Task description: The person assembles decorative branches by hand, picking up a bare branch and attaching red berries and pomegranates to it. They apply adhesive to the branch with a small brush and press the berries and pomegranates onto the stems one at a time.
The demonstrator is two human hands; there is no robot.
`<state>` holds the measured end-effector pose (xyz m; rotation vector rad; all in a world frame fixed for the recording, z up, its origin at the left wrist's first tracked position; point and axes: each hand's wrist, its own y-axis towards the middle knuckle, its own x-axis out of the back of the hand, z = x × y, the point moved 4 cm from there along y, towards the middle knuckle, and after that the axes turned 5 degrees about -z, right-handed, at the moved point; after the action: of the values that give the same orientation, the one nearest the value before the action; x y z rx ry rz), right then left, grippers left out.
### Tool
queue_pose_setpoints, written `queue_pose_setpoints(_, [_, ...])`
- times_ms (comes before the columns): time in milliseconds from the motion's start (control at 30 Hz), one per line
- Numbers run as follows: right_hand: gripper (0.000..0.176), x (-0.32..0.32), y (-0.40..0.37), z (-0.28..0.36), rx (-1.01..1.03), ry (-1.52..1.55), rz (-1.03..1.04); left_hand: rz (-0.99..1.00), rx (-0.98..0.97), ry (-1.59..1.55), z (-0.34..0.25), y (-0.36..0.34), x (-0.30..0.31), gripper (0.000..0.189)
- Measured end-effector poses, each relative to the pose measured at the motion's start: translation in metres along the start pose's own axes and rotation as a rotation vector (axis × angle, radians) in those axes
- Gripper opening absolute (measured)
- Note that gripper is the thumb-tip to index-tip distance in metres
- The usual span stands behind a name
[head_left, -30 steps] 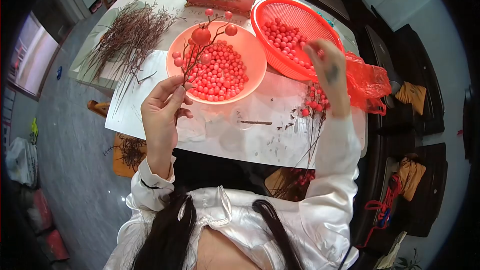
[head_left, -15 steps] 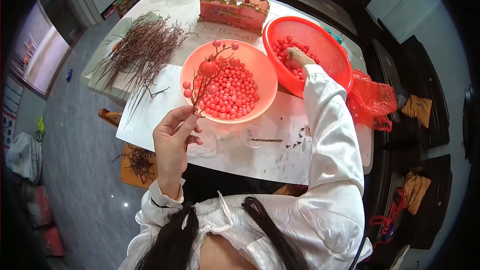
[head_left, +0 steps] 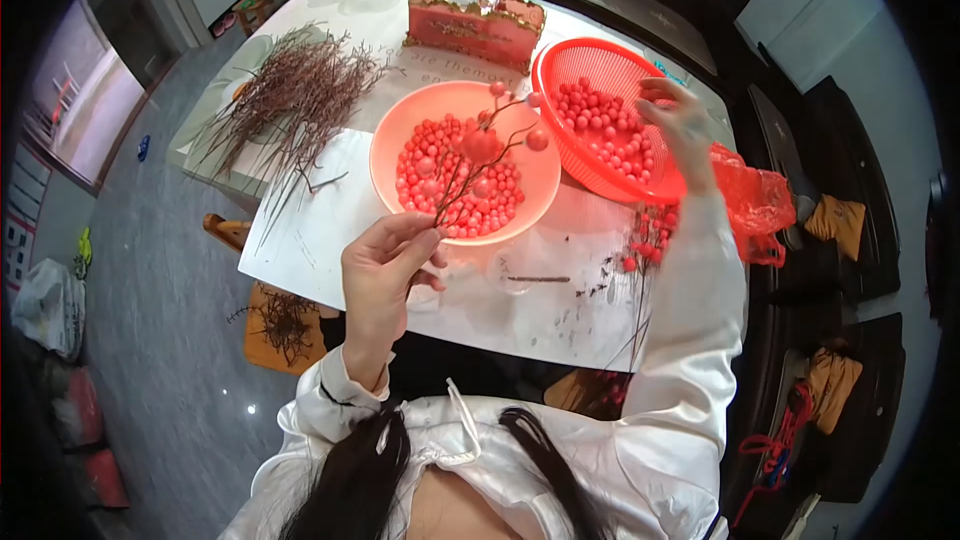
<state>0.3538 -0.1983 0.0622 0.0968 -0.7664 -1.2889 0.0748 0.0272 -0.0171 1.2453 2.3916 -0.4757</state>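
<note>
My left hand (head_left: 385,265) pinches the stem of a brown artificial berry branch (head_left: 462,185), with several red berries on its twigs. The branch leans over a pink bowl (head_left: 545,155) of small red beads (head_left: 470,202). My right hand (head_left: 685,120) is raised over the right rim of a red mesh basket (head_left: 565,60), clear of the larger red beads (head_left: 597,118) inside it. Its fingers are curled and slightly blurred; whatever is between them cannot be made out.
Bare brown twigs (head_left: 295,90) are heaped at the table's left. Behind the bowl stands a pink tissue box (head_left: 475,25). Finished berry stems (head_left: 648,240) lie below the basket, near a red plastic bag (head_left: 755,200). A short brown stick (head_left: 540,279) rests on white paper.
My right hand has come up out of the basket and moved right. My left hand has shifted right with the branch, which now tilts rightward. The berry stems at right have come into view.
</note>
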Motion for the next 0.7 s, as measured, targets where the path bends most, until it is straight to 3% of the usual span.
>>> queue_pose_setpoints(100, [0.027,0.016,-0.084,0.080,-0.111,0.250,0.109,0.032,0.014,-0.003,0.005,-0.001,-0.011,0.016])
queue_pose_setpoints(200, [0.028,-0.009,-0.172,0.112,-0.232,0.617,0.310,0.092,0.045,0.030,0.013,-0.003,-0.020,0.015])
queue_pose_setpoints(267, [0.029,-0.035,-0.206,0.123,-0.376,0.674,0.372,0.139,0.046,0.039,0.018,-0.006,-0.025,0.014])
queue_pose_setpoints(433, [0.028,-0.073,-0.214,0.108,-0.281,0.746,-0.041,0.173,-0.015,0.122,0.020,-0.017,-0.027,0.014])
queue_pose_setpoints(700, [0.025,-0.091,-0.213,0.096,-0.368,0.980,-0.092,0.161,-0.157,0.320,0.014,-0.029,-0.033,0.013])
